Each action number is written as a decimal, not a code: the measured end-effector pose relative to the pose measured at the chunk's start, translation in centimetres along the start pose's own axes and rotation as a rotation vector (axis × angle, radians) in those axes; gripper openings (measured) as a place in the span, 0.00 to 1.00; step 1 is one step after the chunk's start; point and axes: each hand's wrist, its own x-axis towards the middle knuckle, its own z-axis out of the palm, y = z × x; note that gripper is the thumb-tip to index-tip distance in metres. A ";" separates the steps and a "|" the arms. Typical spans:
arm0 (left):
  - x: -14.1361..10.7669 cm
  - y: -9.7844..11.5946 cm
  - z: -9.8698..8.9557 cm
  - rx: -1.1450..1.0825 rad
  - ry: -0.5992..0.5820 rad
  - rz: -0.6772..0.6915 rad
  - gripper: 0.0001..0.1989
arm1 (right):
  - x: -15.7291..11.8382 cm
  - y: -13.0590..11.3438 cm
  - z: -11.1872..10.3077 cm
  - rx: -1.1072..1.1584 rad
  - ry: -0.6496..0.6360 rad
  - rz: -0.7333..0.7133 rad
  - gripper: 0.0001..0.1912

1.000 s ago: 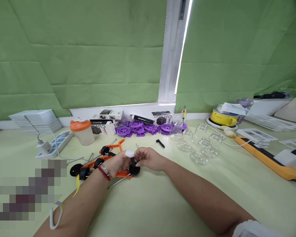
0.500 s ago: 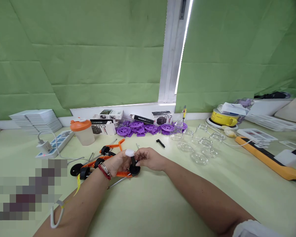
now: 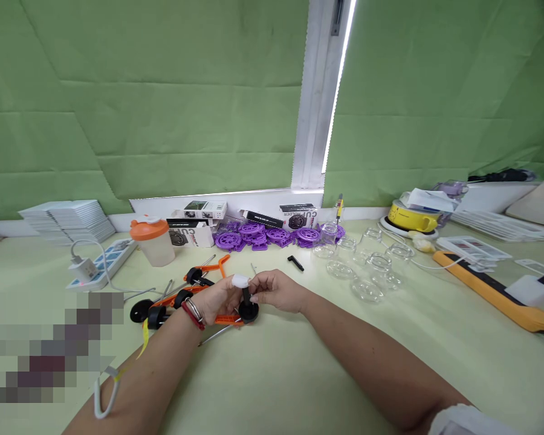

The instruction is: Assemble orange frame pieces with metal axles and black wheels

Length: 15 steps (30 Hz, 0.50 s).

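My left hand [image 3: 220, 298] wears a white wrap on one digit and closes around a black part [image 3: 248, 312] with an upright stem and a round base. From the other side, my right hand [image 3: 278, 291] has its thumb and forefinger pinched at that stem; anything smaller between them is hidden. Under and behind the left hand lie orange frames [image 3: 174, 297] with black round knobs [image 3: 157, 317] and metal rods. One metal rod [image 3: 220, 334] sticks out in front of the black part. A small black angled piece [image 3: 295, 263] lies apart, beyond the right hand.
Purple round plastic parts [image 3: 278, 237] lie in a row before cup holder boxes [image 3: 190, 235]. Clear cups [image 3: 367, 289] stand to the right. An orange-lidded shaker [image 3: 158, 248] and a white power strip [image 3: 111, 263] are left. An orange power strip [image 3: 494, 293] lies far right.
Both hands stay in nearly the same place. The black part's stem shows more upright, and my right fingertips have shifted slightly along it.
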 end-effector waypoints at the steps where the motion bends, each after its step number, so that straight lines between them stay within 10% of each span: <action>1: 0.0 0.0 0.0 0.000 -0.003 -0.001 0.23 | 0.0 -0.1 0.0 0.002 -0.002 0.003 0.14; 15: 0.0 0.0 -0.3 0.004 -0.022 0.007 0.22 | -0.2 -0.7 -0.6 -0.084 -0.013 0.041 0.12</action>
